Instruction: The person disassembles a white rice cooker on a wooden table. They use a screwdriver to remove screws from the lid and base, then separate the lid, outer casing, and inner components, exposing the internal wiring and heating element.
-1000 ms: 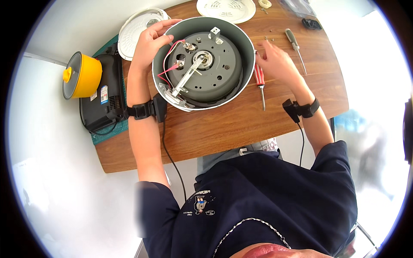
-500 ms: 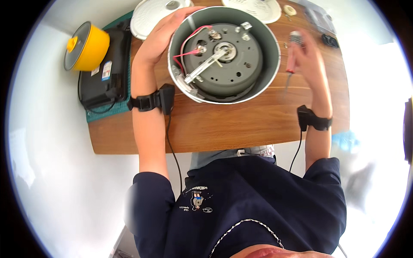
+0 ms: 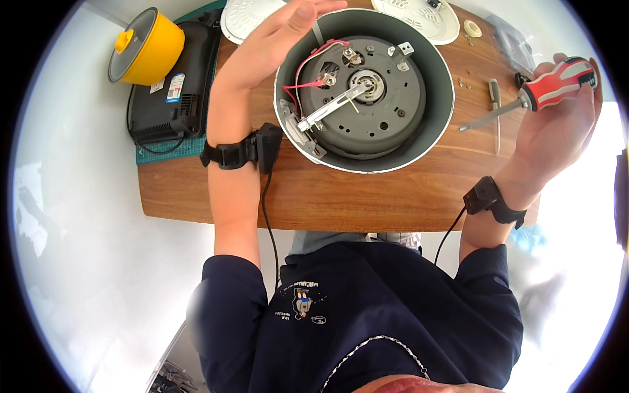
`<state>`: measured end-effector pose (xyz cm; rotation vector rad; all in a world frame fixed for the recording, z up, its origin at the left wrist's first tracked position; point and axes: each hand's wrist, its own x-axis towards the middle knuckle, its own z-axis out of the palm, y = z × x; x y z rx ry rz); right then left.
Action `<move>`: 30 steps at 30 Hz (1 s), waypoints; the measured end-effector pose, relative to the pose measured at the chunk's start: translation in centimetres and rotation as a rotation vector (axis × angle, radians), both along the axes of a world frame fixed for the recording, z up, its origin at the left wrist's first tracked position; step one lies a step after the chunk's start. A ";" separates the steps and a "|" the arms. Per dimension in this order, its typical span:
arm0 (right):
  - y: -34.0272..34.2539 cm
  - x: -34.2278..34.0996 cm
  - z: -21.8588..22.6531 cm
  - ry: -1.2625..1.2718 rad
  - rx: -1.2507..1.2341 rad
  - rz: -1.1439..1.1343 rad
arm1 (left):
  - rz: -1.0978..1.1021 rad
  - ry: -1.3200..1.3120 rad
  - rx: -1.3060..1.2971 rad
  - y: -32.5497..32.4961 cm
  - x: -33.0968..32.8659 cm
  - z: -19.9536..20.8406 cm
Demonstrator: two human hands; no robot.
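Observation:
In front of me is a round grey metal appliance shell [image 3: 438, 124], seemingly from a rice cooker, its open side up. Inside are a round grey metal plate [image 3: 357, 124], pink-red wires [image 3: 303, 85] and a light-coloured metal strip [image 3: 334, 108] running from the centre to the left wall. My left hand [image 3: 275, 42] lies at the shell's far-left rim with fingers stretched out; whether it presses on the rim I cannot tell. Off to the right, my right hand [image 3: 557, 124] grips a red, white and black screwdriver [image 3: 553, 87], its shaft pointing left towards the shell, apart from it.
Another screwdriver [image 3: 495, 98] with a grey handle lies right of the shell, near several small screws [image 3: 463, 84]. White plastic covers [image 3: 246, 19] and a clear plastic box [image 3: 511, 42] sit at the back. A yellow pot [image 3: 151, 56] rests on a black appliance [image 3: 177, 108] at left.
My right hand has moved right and nearer to me with the red screwdriver, whose shaft has swung from pointing down to pointing left. The grey-handled screwdriver now shows. My left hand stays by the rim.

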<state>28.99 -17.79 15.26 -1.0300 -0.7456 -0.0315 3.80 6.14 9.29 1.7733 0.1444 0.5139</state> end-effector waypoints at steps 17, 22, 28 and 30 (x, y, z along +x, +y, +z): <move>1.3 -1.8 0.8 -0.168 -0.025 0.067 | 0.505 -0.084 0.666 -7.5 -2.4 7.2; 1.0 -6.6 3.5 -0.161 -0.307 -0.172 | 0.435 0.207 0.724 -8.3 -2.1 8.1; 4.7 -11.8 5.5 -0.231 -0.271 -0.363 | 0.278 0.239 0.685 -6.8 -3.6 7.0; 3.3 -8.8 2.6 -0.519 -0.057 -0.078 | 0.219 0.256 0.537 -6.6 -3.3 6.8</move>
